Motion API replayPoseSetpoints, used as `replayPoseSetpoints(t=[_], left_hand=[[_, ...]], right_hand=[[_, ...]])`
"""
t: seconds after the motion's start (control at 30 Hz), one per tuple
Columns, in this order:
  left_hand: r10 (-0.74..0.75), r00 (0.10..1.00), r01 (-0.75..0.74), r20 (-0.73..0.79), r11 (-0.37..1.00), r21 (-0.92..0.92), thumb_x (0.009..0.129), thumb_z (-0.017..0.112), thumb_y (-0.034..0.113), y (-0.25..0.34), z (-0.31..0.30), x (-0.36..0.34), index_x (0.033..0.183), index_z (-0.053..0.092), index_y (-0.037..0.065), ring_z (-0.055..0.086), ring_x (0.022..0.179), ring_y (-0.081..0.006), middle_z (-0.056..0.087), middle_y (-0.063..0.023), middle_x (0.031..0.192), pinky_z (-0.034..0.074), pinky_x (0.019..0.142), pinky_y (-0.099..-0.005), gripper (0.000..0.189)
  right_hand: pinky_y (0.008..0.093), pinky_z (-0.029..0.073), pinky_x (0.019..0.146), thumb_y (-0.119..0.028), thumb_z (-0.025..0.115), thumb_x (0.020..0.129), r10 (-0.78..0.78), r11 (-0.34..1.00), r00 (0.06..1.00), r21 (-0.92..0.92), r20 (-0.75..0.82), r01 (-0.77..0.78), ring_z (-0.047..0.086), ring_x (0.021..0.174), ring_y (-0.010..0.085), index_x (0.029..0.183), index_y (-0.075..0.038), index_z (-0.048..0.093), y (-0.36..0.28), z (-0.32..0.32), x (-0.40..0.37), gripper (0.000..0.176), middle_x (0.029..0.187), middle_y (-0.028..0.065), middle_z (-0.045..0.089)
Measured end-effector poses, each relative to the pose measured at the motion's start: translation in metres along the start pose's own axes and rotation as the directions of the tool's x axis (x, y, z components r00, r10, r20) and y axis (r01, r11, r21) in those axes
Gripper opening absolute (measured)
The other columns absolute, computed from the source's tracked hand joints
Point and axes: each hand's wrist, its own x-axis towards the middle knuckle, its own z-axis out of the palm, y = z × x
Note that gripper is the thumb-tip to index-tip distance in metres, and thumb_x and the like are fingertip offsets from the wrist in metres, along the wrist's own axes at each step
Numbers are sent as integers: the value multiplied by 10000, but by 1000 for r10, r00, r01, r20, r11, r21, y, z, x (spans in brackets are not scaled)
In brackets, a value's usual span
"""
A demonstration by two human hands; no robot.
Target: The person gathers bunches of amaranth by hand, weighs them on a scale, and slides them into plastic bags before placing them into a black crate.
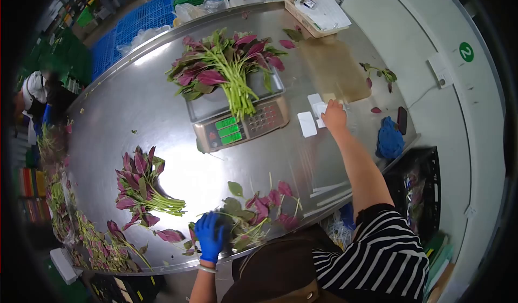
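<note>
left hand (209,237), blue glove, lies on loose leaves (253,211) at near edge of surface (135,103); grip cannot tell. right hand (333,114) touches white cards (306,124), three counted; grip cannot tell. one scale (243,122) in middle, one bunch (226,65) on it. second bunch (141,184) on left. open room between scale and leaves.

Position: worn on the head, above and behind both hands.
Facing: forward and steeply down onto the steel table (135,103).
Nearness: left hand (209,237) close beneath; right hand (333,114) farther ahead.
Lens: fisheye, dark bent edges.
</note>
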Motion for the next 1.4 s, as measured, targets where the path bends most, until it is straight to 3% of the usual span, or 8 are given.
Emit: replayPoseSetpoints(t=[0.3, 0.53, 0.63, 0.73, 0.93, 1.13, 1.3, 1.4], left_hand=[[-295, 928, 263, -229, 951, -161, 798, 633, 65, 130, 28, 10, 1205, 550, 56, 498, 1125, -329, 566, -138, 1199, 373, 965, -418, 415], [-110, 979, 80, -170, 982, -169, 780, 646, 77, 200, 50, 72, 1191, 566, 78, 524, 1096, -306, 586, -112, 1180, 387, 946, -411, 419], [-78, 978, 36, -195, 976, -213, 810, 638, 101, 194, 41, 107, 1203, 562, 83, 528, 1091, -304, 586, -110, 1181, 389, 938, -404, 401], [-132, 960, 51, -248, 950, -307, 852, 612, 133, 186, 14, 147, 1217, 562, 84, 512, 1107, -310, 579, -115, 1189, 381, 955, -401, 371], [-507, 808, -85, -299, 402, -912, 969, 473, 139, 110, -16, 263, 1225, 526, -42, 598, 994, -177, 620, -131, 1106, 473, 878, -292, 319], [-546, 758, 127, 357, -414, -901, 874, 610, 449, 57, -49, 383, 1311, 443, 16, 600, 1014, -254, 605, -142, 1088, 466, 909, -347, 638], [-535, 819, 88, 210, -244, -966, 867, 564, 540, 38, -32, 462, 1407, 260, 13, 514, 1137, -243, 419, -153, 1363, 431, 942, -350, 814], [-674, 739, 22, -12, 42, -999, 895, 528, 523, 68, -23, 496, 1454, 153, 18, 362, 1283, -233, 296, -137, 1463, 364, 1010, -342, 840]], right_hand=[[367, 528, 511, -131, 581, 752, -523, 851, 835, -49, -172, 523, 657, 572, 246, 678, -67, 609, 48, 60, 88, 102, 622, 90, 638], [469, 500, 579, -259, 547, 775, -645, 738, 763, 295, 43, 607, 629, 630, 359, 740, -27, 622, 45, -81, -14, 245, 680, 186, 634], [453, 519, 679, -331, 558, 811, -806, 589, 477, 392, 351, 706, 641, 761, 365, 894, -38, 646, 31, -94, -71, 317, 810, 215, 654], [410, 514, 781, -322, 572, 852, -892, 377, 447, 659, 68, 651, 646, 902, 298, 1072, -23, 624, 13, -98, -81, 376, 949, 219, 652], [349, 443, 931, -351, 582, 903, -630, -85, 752, 945, 194, -316, 579, 1064, 256, 1215, 2, 518, -67, -116, 16, 475, 1156, 175, 595], [370, 382, 1017, -476, 578, 885, -608, -247, 585, 572, 537, -782, 438, 1239, 296, 1319, 83, 355, -162, -121, 91, 742, 1320, 254, 444], [413, 359, 1008, -478, 627, 844, -498, -130, 719, 778, 485, -615, 435, 1237, 321, 1359, -3, 364, -222, -149, 127, 749, 1345, 159, 460], [398, 367, 990, -407, 586, 873, -366, -137, 926, 980, 88, -147, 508, 1149, 327, 1333, -41, 395, -293, -98, 124, 619, 1301, 157, 494]])
